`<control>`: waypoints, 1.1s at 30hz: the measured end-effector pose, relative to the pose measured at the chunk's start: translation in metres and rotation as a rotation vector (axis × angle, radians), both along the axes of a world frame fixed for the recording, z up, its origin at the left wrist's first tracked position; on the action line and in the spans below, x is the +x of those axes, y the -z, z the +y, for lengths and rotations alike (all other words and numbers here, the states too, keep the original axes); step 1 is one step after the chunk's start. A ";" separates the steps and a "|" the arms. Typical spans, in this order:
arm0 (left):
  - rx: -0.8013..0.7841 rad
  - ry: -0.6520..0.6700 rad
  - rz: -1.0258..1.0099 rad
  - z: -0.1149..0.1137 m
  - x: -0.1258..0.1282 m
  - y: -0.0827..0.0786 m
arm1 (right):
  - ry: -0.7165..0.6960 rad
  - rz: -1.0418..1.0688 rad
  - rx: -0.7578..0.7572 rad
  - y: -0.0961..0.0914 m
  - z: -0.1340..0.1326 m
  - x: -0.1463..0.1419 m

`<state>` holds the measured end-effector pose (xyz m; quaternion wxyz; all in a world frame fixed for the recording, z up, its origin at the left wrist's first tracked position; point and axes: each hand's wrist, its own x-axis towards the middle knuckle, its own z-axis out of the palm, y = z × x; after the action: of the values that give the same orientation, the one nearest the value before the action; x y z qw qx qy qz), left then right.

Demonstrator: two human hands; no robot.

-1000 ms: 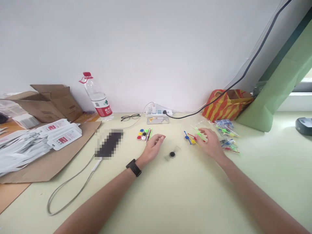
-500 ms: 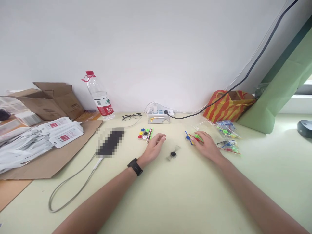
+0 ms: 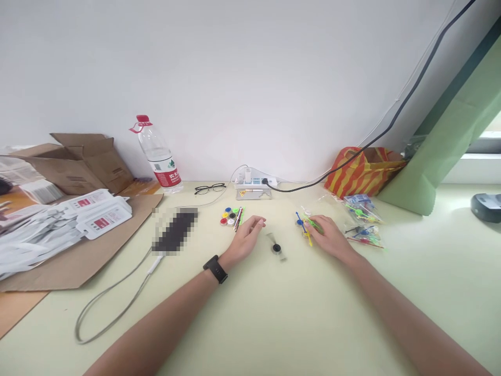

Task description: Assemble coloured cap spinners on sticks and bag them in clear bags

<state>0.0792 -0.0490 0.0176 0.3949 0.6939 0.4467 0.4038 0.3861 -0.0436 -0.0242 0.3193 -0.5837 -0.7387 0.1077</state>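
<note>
My left hand point(image 3: 247, 237), with a black band on its wrist, rests on the table, fingers loosely stretched and nothing in them. Beside it lie several thin sticks point(image 3: 238, 219) and round coloured caps point(image 3: 228, 215). Between my hands stands a small spinner with a black round centre point(image 3: 276, 248); its clear blades look blurred. My right hand point(image 3: 326, 236) has its fingers closed down over a small group of coloured plastic pieces. A blue bar with a round hub point(image 3: 299, 222), a yellow piece point(image 3: 309, 240) and a green piece point(image 3: 318, 227) show by its fingertips, which partly hide them.
Bagged coloured pieces point(image 3: 362, 209) lie right of my right hand, below a red-and-yellow striped bag point(image 3: 352, 172). A power strip point(image 3: 254, 183), glasses point(image 3: 210, 188) and a water bottle point(image 3: 162, 162) stand along the wall. A cable point(image 3: 105, 290) and cardboard point(image 3: 109, 256) occupy the left.
The spinner's blades have turned to another angle. Among the pieces at my right hand, the red one no longer shows and the yellow one now sticks out lower. My left hand has barely moved.
</note>
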 end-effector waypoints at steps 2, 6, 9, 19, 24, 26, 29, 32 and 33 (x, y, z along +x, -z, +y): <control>0.000 0.002 0.000 0.000 0.000 0.000 | 0.004 0.000 -0.007 0.000 -0.004 -0.005; -0.006 0.008 -0.002 -0.001 0.000 -0.001 | -0.038 -0.032 -0.012 0.002 -0.008 -0.008; -0.011 0.010 -0.001 0.000 0.000 0.000 | -0.119 -0.018 -0.018 0.000 -0.009 -0.008; 0.007 0.013 0.009 0.002 0.000 0.002 | -0.210 0.044 0.011 -0.006 -0.016 -0.020; 0.019 0.012 0.007 0.003 0.000 0.004 | -0.099 0.049 0.034 0.001 -0.002 -0.019; 0.018 0.011 0.002 0.003 0.000 0.005 | -0.085 0.049 0.018 0.003 0.007 -0.020; 0.016 0.015 0.000 0.004 0.000 0.007 | -0.127 0.061 0.007 0.004 0.020 -0.024; 0.013 0.014 0.003 0.005 0.000 0.008 | -0.182 0.143 -0.014 0.003 0.029 -0.030; 0.010 0.016 0.001 0.005 0.000 0.008 | -0.199 0.180 -0.028 0.003 0.031 -0.030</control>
<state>0.0795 -0.0444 0.0092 0.3943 0.6996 0.4395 0.4025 0.3557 -0.0126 -0.0269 0.3638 -0.4999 -0.7598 0.2012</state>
